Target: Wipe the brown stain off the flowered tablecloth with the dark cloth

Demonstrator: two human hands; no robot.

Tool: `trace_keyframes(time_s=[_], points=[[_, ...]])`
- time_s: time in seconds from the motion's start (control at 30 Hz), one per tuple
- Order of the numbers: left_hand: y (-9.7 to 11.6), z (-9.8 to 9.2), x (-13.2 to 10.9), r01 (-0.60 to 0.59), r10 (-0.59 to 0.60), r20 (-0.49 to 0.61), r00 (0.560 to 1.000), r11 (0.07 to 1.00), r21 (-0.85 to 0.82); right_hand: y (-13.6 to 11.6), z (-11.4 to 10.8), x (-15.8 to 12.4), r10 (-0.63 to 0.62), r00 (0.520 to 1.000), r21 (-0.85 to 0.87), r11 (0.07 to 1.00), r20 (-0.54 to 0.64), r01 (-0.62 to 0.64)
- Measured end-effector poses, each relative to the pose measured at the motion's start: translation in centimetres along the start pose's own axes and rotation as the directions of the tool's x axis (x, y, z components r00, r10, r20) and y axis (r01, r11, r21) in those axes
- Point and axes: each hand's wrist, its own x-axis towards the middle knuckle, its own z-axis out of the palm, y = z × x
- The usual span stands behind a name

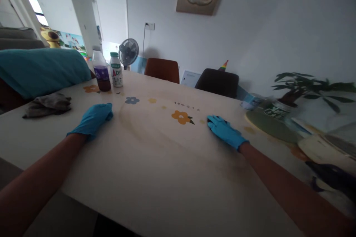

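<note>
Both my hands wear blue gloves and rest on a cream table [155, 155] printed with flowers. My left hand [93, 118] lies on the left side with its fingers curled under, and nothing shows in it. My right hand [224, 130] lies flat with its fingers stretched out, next to an orange flower print [181, 117]. A grey cloth [47, 104] is crumpled to the left of my left hand. Beyond it stand a dark purple bottle [101, 69] and a small white bottle with a green cap [116, 70].
A green round mat [269, 125], a clear jar [275, 108] and a potted plant [311, 85] crowd the right side. Two chairs [217, 81] stand at the far edge, a small fan [128, 52] behind the bottles. A teal blanket [41, 68] covers something at left.
</note>
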Motion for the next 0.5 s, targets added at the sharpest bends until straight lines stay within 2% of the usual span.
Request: trace_keyframes(time_s=[0.1,0.27,0.4,0.5], points=[[0.0,0.0,0.1,0.000,0.000,0.006,1.000,0.999,0.035,0.5,-0.5,3.4,0.056,0.998,-0.032,0.998,-0.001,-0.056],[0.1,0.2,0.1,0.034,-0.034,-0.009,0.999,0.998,0.054,-0.2,-0.8,9.1,0.052,0.998,-0.037,0.998,-0.035,-0.053],[-0.1,0.4,0.1,0.044,-0.043,-0.019,0.999,0.997,0.069,-2.2,-1.0,13.4,0.020,0.998,-0.025,0.999,-0.062,-0.022],[-0.2,0.5,-0.1,-0.002,0.002,-0.023,1.000,1.000,0.027,-4.7,-1.1,16.5,0.002,0.998,-0.008,1.000,-0.066,-0.003]])
